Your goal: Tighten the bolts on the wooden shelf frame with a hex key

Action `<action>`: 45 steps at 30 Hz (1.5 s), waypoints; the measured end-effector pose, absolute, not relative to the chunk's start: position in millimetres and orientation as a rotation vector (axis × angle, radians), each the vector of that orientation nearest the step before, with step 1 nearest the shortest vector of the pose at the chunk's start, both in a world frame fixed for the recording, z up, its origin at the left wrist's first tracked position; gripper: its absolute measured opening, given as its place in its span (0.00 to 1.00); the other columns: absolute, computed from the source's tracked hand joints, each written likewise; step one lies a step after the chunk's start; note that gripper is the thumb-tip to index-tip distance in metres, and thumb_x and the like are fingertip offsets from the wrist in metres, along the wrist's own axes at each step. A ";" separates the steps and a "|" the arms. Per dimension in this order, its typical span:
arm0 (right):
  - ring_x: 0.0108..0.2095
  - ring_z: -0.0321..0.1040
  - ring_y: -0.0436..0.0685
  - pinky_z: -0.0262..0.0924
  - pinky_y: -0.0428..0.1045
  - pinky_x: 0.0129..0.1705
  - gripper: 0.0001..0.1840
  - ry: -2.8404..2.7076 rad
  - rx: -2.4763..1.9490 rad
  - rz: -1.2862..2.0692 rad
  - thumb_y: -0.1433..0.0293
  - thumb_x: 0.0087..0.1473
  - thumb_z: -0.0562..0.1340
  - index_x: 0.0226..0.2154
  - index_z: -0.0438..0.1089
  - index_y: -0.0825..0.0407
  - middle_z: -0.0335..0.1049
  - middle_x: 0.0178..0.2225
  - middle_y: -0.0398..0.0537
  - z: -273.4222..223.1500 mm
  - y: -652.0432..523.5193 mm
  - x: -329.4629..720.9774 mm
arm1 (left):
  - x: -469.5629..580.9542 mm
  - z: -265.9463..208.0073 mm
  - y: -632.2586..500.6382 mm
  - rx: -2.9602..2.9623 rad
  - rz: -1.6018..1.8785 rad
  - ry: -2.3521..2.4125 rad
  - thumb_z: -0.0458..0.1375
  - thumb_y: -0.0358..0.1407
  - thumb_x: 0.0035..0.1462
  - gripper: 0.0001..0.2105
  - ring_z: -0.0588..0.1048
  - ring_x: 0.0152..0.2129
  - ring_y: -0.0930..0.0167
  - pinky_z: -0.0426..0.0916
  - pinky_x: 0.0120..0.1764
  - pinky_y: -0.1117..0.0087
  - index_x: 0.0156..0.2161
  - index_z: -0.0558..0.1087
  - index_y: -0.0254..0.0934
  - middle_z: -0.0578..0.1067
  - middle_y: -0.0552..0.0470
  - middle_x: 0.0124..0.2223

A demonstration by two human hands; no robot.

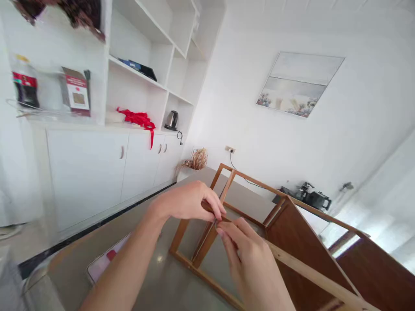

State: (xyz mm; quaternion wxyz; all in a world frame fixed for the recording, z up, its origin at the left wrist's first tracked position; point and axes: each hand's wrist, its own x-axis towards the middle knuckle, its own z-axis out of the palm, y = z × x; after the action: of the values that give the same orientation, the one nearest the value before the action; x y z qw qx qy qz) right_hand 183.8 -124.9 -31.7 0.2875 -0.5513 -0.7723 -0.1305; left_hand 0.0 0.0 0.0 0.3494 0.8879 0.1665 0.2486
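Note:
A wooden rack frame [308,268] with brown panels [301,242] lies on its side on the grey table [168,280]. At a corner joint of this frame, my left hand [191,201] reaches over from the left with its fingers pinched. My right hand [253,255] meets it from below, thumb and forefinger pressed together. Between the fingertips shows a small greyish bit, too small to name. The fingers hide most of the joint.
A pink-and-white flat item [97,265] lies on the table by my left forearm. Behind stand white shelves [139,73] with a kettle [171,119] and red ribbon [138,119]. Black appliances [316,200] stand beyond the rack. Dried stalks [198,160] sit at the table's far end.

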 end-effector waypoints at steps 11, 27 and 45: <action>0.23 0.66 0.50 0.54 0.45 0.25 0.17 -1.995 -1.463 -0.501 0.66 0.70 0.51 0.34 0.72 0.47 0.65 0.29 0.42 -33.1 -127.3 181.3 | 0.9 1.1 2.0 2.359 0.716 0.374 0.64 0.28 0.53 0.09 0.76 0.51 0.68 0.71 0.50 0.70 0.37 0.85 0.43 0.83 0.54 0.44; 0.22 0.61 0.50 0.45 0.47 0.27 0.18 -1.980 -1.505 -0.279 0.64 0.69 0.53 0.28 0.68 0.47 0.68 0.25 0.39 -34.8 -124.8 175.5 | -0.7 -0.8 2.3 2.270 0.652 0.439 0.61 0.26 0.51 0.10 0.75 0.58 0.68 0.69 0.55 0.73 0.34 0.82 0.42 0.80 0.52 0.54; 0.24 0.74 0.52 0.56 0.43 0.27 0.22 -2.045 -1.564 0.018 0.63 0.72 0.45 0.37 0.71 0.49 0.77 0.28 0.45 -35.8 -118.7 164.3 | -0.7 -1.7 6.2 2.260 0.640 0.408 0.61 0.25 0.51 0.12 0.74 0.58 0.67 0.69 0.58 0.71 0.35 0.83 0.43 0.81 0.53 0.53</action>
State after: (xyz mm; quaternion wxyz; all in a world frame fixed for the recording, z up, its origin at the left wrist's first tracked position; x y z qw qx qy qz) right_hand 164.3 -118.7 -35.8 0.2797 -0.5834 -0.7625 0.0068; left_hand -0.7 6.2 -1.7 0.3697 0.8808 0.1592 0.2494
